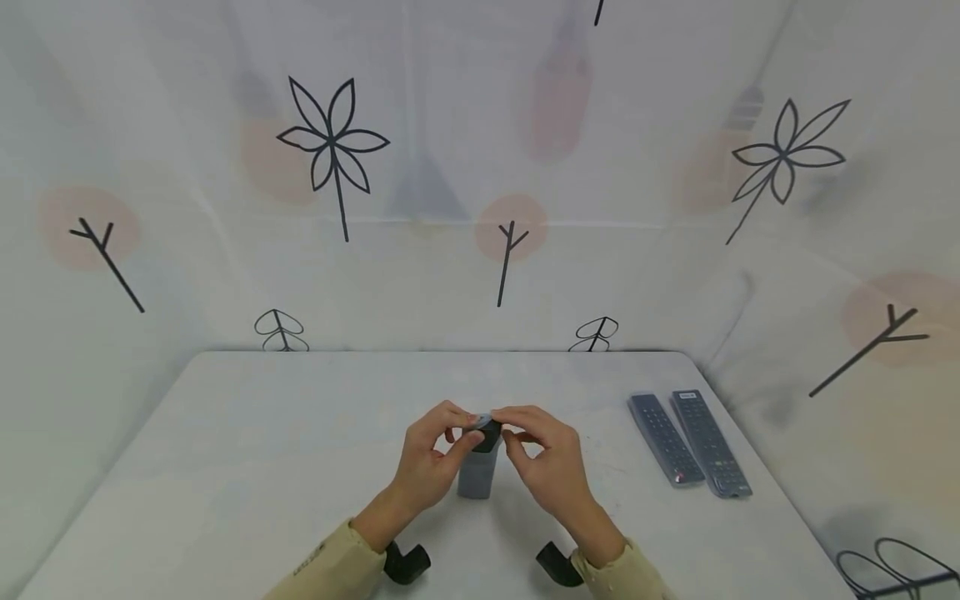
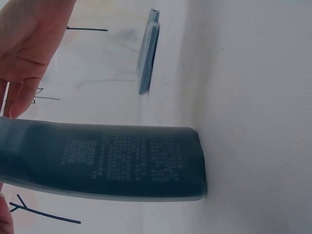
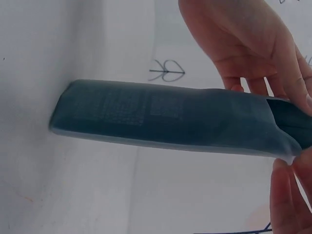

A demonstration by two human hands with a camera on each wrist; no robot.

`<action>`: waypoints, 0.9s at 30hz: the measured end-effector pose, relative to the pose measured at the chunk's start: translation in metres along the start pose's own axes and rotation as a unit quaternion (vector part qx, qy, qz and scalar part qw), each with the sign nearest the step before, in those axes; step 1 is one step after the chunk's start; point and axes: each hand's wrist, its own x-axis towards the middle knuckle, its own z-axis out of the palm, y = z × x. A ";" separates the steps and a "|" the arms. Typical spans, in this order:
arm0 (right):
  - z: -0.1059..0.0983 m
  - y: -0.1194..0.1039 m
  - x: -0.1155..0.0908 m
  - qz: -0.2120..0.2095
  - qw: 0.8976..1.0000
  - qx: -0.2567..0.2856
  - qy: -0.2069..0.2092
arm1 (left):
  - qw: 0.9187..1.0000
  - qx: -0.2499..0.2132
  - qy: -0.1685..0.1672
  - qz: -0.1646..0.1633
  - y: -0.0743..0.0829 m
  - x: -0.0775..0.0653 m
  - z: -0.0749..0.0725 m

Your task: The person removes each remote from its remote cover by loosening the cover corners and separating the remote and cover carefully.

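A dark remote control (image 1: 487, 439) stands upright on one end in the middle of the white table. Around it sits a translucent bluish-grey cover (image 1: 474, 479), with faint printed text and a square code showing in the left wrist view. My left hand (image 1: 429, 460) pinches the cover's top edge from the left, thumb and forefinger bent. From the right, my right hand (image 1: 553, 462) pinches the same upper rim with its fingertips. Near the hands the cover's mouth slants, and a bare dark part of the remote (image 3: 291, 119) shows there in the right wrist view.
Two other covered remotes (image 1: 667, 440) lie side by side near the table's right edge. A pale cloth (image 1: 450, 283) with plant drawings hangs around the table (image 1: 262, 450). Dark wrist mounts (image 1: 407, 564) stick out beside the sleeves.
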 end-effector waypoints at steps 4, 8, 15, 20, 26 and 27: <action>0.001 -0.001 0.002 -0.003 1.000 0.014 -0.009 | 1.000 0.002 -0.002 -0.006 0.001 0.002 -0.002; 0.006 0.003 0.005 -0.020 1.000 0.013 0.005 | 1.000 0.004 -0.008 -0.003 0.001 0.006 -0.005; 0.013 0.007 0.005 -0.042 0.998 0.032 0.021 | 0.998 0.035 -0.057 0.009 0.005 0.016 -0.020; 0.015 0.008 0.006 -0.041 0.998 0.044 0.020 | 0.991 0.076 -0.097 0.047 0.007 0.022 -0.030; 0.015 0.006 0.007 -0.037 0.998 0.041 0.026 | 0.978 0.116 -0.153 0.080 0.011 0.036 -0.040; 0.015 0.006 0.007 -0.037 0.998 0.040 0.028 | 0.976 0.119 -0.161 0.082 0.012 0.038 -0.041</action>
